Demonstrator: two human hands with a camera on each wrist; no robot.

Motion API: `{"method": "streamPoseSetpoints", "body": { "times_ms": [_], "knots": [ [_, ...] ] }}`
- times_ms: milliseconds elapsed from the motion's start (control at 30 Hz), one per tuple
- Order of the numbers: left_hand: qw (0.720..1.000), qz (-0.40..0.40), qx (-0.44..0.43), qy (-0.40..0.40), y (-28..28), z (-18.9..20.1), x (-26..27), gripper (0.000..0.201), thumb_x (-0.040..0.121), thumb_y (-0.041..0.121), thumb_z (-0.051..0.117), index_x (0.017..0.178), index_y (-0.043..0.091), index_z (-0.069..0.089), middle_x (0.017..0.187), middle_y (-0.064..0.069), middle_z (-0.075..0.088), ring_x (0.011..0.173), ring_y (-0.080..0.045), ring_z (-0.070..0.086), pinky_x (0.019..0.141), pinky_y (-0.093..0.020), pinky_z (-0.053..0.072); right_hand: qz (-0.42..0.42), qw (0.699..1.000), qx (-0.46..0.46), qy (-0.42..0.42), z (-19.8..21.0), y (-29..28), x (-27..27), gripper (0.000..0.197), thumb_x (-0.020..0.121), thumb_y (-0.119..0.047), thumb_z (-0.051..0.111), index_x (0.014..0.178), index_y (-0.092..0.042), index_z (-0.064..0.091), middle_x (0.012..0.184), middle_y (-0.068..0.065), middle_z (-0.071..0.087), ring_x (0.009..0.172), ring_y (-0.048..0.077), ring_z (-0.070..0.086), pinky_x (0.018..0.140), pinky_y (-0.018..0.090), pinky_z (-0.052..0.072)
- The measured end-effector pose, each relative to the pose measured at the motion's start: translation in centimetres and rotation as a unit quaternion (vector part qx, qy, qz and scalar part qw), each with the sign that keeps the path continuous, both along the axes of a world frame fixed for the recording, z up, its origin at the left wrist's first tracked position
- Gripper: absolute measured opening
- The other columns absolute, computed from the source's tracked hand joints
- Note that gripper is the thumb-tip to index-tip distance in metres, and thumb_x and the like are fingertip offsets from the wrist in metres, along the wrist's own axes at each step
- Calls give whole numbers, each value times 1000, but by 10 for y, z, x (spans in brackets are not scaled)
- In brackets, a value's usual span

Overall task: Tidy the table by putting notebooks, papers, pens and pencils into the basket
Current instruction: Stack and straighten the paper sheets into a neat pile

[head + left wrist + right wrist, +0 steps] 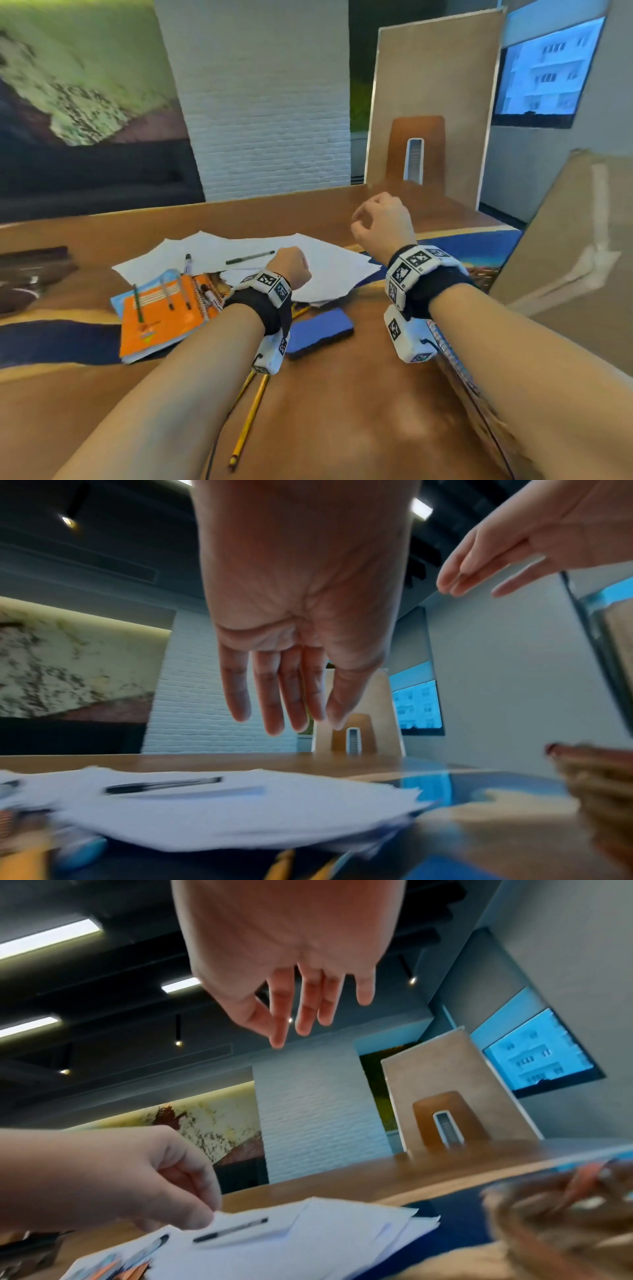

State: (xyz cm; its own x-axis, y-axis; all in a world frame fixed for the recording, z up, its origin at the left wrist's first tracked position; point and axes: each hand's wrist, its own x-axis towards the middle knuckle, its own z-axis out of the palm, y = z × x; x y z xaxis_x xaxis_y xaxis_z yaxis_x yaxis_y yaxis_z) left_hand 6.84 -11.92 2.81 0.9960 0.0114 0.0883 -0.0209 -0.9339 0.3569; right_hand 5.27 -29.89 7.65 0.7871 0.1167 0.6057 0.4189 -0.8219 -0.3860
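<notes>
A loose pile of white papers [318, 270] lies mid-table with a black pen [250, 257] and a marker [187, 263] on it. An orange spiral notebook [161, 318] at the left carries several pens. Two yellow pencils [251, 414] lie near me. The wicker basket [565, 1218] stands at the right, partly under my right forearm, with a spiral notebook edge in it. My left hand [291, 263] hovers just above the papers [240, 810], fingers [274, 710] hanging straight and empty. My right hand [370, 219] is raised higher, loosely curled fingers [304, 1015] holding nothing.
A blue flat block [320, 332] lies beside the pencils. A large cardboard box [565, 257] stands at the right next to the basket. A chair [414, 150] is at the table's far edge, and a dark object [30, 274] lies far left.
</notes>
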Motion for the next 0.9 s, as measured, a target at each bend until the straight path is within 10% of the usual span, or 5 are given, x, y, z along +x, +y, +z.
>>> {"method": "streamPoseSetpoints", "body": {
  "times_ms": [300,633,900],
  "knots": [
    [995,9,102,-6,76,-43,-15,25,93,14,47,116,10,54,121,-9,54,108,-28,52,81,-33,40,12,949,-156,275,-70,69,28,43,83,-18,61,125,-22,53,131,6,46,123,26,44,102,42,38],
    [985,-72,156,-23,87,-74,4,32,95,18,45,126,12,49,123,-8,52,114,-25,47,93,-35,37,55,908,-264,322,-110,98,55,68,83,-18,60,144,-20,29,143,5,36,133,27,36,111,44,29],
    [985,-61,160,-23,98,-81,24,41,96,22,45,136,13,40,133,-7,46,122,-25,42,99,-36,35,34,917,-272,290,-131,100,67,32,95,-7,34,121,-14,53,127,11,53,118,29,49,100,41,38]
  ]
}}
